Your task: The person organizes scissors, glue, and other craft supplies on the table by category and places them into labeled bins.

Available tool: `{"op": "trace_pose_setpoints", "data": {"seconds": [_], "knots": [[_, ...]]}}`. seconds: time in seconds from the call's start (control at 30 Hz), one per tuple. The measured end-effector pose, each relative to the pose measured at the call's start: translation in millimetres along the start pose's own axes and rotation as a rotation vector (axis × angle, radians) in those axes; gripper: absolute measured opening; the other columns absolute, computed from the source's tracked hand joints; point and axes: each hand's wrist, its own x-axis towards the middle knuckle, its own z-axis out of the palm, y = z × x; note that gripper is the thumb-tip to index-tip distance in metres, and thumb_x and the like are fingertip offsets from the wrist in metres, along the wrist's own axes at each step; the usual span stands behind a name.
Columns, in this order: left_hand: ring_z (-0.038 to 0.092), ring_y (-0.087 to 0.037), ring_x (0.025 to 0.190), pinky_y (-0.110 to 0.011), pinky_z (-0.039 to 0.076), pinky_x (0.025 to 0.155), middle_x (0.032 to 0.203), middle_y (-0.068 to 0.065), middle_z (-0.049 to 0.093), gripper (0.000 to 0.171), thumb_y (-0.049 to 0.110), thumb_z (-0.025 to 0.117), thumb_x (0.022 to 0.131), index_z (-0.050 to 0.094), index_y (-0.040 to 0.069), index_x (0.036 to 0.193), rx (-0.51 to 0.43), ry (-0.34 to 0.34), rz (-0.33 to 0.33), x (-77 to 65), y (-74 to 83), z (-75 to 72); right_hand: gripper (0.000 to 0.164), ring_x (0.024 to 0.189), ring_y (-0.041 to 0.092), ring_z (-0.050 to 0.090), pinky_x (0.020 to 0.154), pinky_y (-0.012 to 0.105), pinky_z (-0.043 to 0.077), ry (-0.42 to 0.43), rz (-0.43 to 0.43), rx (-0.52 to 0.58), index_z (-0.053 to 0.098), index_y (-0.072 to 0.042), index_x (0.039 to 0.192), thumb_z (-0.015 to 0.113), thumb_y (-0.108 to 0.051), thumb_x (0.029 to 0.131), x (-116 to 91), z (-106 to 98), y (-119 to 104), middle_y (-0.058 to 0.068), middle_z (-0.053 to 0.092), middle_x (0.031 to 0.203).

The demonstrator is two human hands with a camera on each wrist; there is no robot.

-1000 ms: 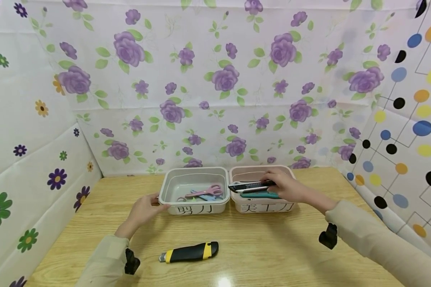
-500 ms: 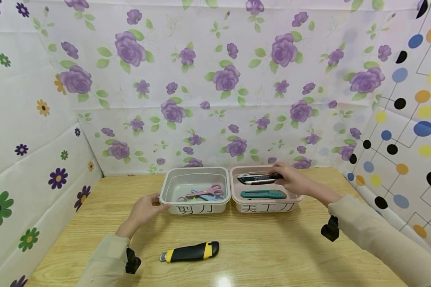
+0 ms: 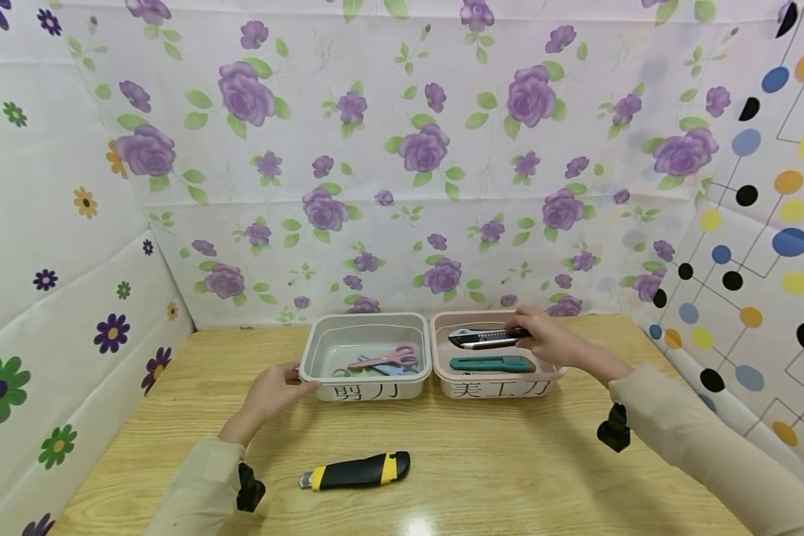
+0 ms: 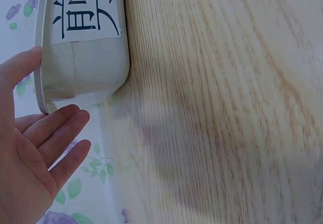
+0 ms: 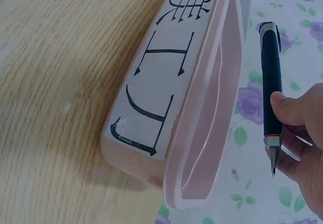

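Note:
In the head view my right hand [image 3: 541, 341] holds a black and silver box cutter [image 3: 485, 339] by its right end over the pink box [image 3: 557, 376]. From the right wrist view this cutter [image 5: 271, 77] hangs above the box's rim, the thumb on one side and fingers behind. A teal box cutter [image 3: 493, 364] lies inside the pink box. My left hand [image 3: 268, 394] touches the front left corner of the grey box [image 3: 362, 318], thumb at the rim [image 4: 43, 77], other fingers extended below. Pink scissors [image 3: 398, 357] and blue scissors [image 3: 391, 369] lie in the grey box.
A black and yellow box cutter [image 3: 356, 472] lies on the wooden table [image 3: 482, 461] near the front, its blade end to the left. Both boxes stand side by side at the back, against the flowered cloth [image 3: 402, 253]. Patterned cloth also flanks the table.
My right hand has moved right and slightly back, carrying the black and silver box cutter. The teal cutter, partly behind the hand before, now shows whole. My left hand keeps its place at the box.

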Motion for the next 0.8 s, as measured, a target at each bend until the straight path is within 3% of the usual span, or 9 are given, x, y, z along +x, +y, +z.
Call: {"op": "trace_pose_setpoints", "data": {"seconds": [0.2,0.47,0.8], "knots": [[0.062,-0.030,0.091,-0.044,0.050,0.075,0.101,-0.018,0.065,0.065,0.038,0.067,0.080,0.051,-0.008,0.124,0.005,0.004,0.005,-0.7,0.7,0.0,0.020,0.082,0.022,0.053,0.070,0.038,0.046,0.002,-0.001,-0.011,0.063,0.002,0.099,0.063,0.007,0.079,-0.6,7.9,6.1,0.009,0.056,0.090],[0.062,-0.031,0.093,-0.044,0.050,0.076,0.103,-0.019,0.065,0.066,0.038,0.067,0.081,0.050,-0.008,0.125,-0.003,0.003,-0.004,-1.2,1.6,-0.4,0.020,0.092,0.032,0.053,0.079,0.046,0.045,0.018,-0.009,-0.047,0.063,0.002,0.097,0.064,0.008,0.077,-2.0,19.4,15.6,0.013,0.058,0.094],[0.063,-0.029,0.091,-0.043,0.050,0.076,0.101,-0.018,0.066,0.064,0.037,0.068,0.080,0.052,-0.007,0.123,0.002,0.018,0.006,0.1,0.1,0.3,0.022,0.080,0.022,0.048,0.070,0.039,0.043,0.032,-0.018,-0.041,0.065,0.003,0.094,0.067,0.010,0.073,-4.2,29.9,23.7,0.010,0.054,0.086]]}}
